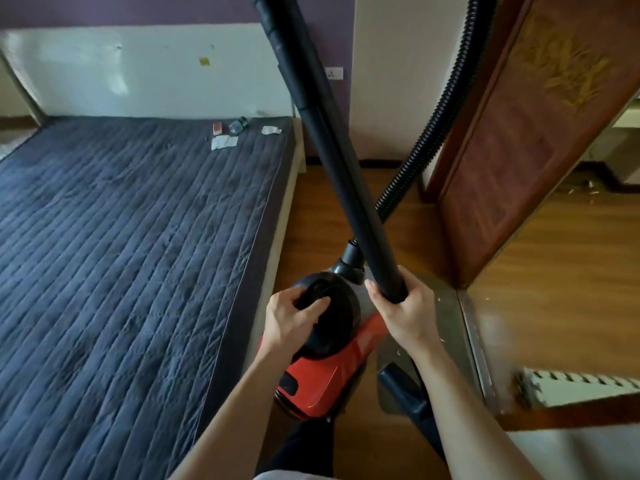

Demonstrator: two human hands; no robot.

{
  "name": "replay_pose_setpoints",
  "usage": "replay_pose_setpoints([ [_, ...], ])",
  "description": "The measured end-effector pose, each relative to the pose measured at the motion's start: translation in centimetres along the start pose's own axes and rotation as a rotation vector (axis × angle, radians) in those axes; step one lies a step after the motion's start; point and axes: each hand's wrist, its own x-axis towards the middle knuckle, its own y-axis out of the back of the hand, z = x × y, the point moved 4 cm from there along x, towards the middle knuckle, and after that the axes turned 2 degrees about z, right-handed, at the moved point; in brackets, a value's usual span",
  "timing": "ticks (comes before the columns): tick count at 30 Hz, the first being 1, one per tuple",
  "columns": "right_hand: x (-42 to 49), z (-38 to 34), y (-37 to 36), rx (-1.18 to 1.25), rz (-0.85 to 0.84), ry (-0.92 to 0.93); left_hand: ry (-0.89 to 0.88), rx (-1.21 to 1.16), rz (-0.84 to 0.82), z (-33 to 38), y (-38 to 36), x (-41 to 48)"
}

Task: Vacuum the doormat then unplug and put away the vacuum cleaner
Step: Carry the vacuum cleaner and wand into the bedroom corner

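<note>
Left hand [294, 320] gripped the vacuum [322, 362] handle, right hand [401, 306] wrapped the wand [332, 150] lower center; that hose [446, 98] could've snagged the door [512, 161].

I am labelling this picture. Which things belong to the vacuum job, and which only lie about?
Job:
red vacuum cleaner, left hand on it
black tube, in right hand
ribbed hose
wall socket

Lying about:
paper scraps
small bottle
bed
</note>
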Motion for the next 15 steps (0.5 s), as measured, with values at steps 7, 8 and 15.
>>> replay_pose_setpoints([
  [7, 14.4, 3.0, -7.5, -0.074, 0.001, 0.030, 0.016, -0.032, -0.035, 0.5, -1.3, 14.7],
  [8, 16.4, 3.2, -8.4, -0.072, -0.002, 0.024, 0.008, -0.031, -0.039, 0.9, -1.3, 16.7],
  [15, 27.5, 3.2, -13.0, -0.081, 0.024, 0.112, -0.068, -0.004, -0.031, 4.3, -0.9, 29.3],
])
